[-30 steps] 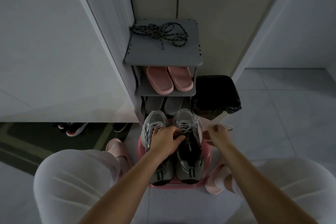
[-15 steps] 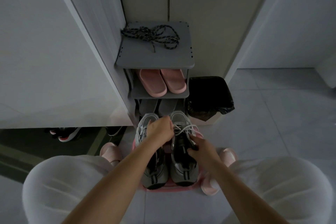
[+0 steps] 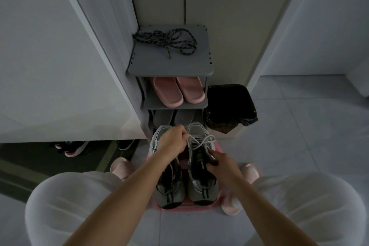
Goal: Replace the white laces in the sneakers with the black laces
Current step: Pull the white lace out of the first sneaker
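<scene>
Two grey sneakers stand side by side, toes pointing away from the person, on a low pink stool (image 3: 185, 208) between the person's knees. The left hand (image 3: 171, 144) hovers over the toe end of the left sneaker (image 3: 169, 187). Its grip is closed: curled fingers pinch a strand of the white lace (image 3: 199, 141), which runs taut from the fingertips across to the eyelets of the right sneaker (image 3: 201, 185). Loose white loops lie over that shoe's front. The right hand (image 3: 221, 163) grips the outer side of the right sneaker near its opening, with the fingers bent round the edge.

The black laces (image 3: 165, 43), dark cord with pale flecks, lie in a loose tangle on the top board of a grey shoe rack (image 3: 169, 66), just beyond the sneakers and well apart from both hands. A pair of pink slippers (image 3: 178, 91) sits on the shelf below. A bin lined with a black bag (image 3: 229, 106) stands just beside the rack.

Any logo or writing on the sneakers is too dim to read.
</scene>
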`<state>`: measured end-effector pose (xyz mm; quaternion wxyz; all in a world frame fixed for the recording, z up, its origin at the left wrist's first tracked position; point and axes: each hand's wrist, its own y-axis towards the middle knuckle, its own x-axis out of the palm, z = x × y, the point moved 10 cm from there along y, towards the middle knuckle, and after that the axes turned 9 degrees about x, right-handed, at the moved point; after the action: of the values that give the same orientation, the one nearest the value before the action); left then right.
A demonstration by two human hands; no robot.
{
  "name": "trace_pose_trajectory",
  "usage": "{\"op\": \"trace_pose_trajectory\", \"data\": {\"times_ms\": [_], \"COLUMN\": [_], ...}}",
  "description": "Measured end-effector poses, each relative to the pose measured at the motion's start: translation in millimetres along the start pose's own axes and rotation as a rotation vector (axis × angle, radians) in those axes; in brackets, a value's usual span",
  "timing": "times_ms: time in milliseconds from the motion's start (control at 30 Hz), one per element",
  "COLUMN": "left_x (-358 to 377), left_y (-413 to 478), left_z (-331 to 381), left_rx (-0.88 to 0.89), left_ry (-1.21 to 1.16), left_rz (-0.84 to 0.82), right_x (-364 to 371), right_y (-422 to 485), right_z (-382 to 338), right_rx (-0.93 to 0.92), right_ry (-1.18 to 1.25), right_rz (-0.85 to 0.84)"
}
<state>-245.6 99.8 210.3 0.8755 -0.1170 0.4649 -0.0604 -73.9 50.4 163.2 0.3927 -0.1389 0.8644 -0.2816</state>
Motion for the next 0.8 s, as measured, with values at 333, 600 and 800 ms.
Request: {"op": "trace_pose_trajectory", "data": {"times_ms": [333, 600, 800], "left_x": [31.3, -29.9, 20.9], "left_y": [-11.5, 11.3, -6.9], "left_z": [-2.8, -18.8, -20.4], "left_rx": [-0.053, -0.094, -0.156], "left_ry": [-0.166, -0.200, -0.237], "left_rz": [-0.200, 0.081, -0.210], "right_x": [0.4, 0.5, 1.2], "right_y": [-1.4, -1.4, -2.4], "right_z": [-2.6, -0.6, -2.3], "right_rx": [-0.016, -0.012, -0.024], "right_ry": [-0.001, 0.020, -0.003], "right_rz": [0.006, 0.004, 0.007]}}
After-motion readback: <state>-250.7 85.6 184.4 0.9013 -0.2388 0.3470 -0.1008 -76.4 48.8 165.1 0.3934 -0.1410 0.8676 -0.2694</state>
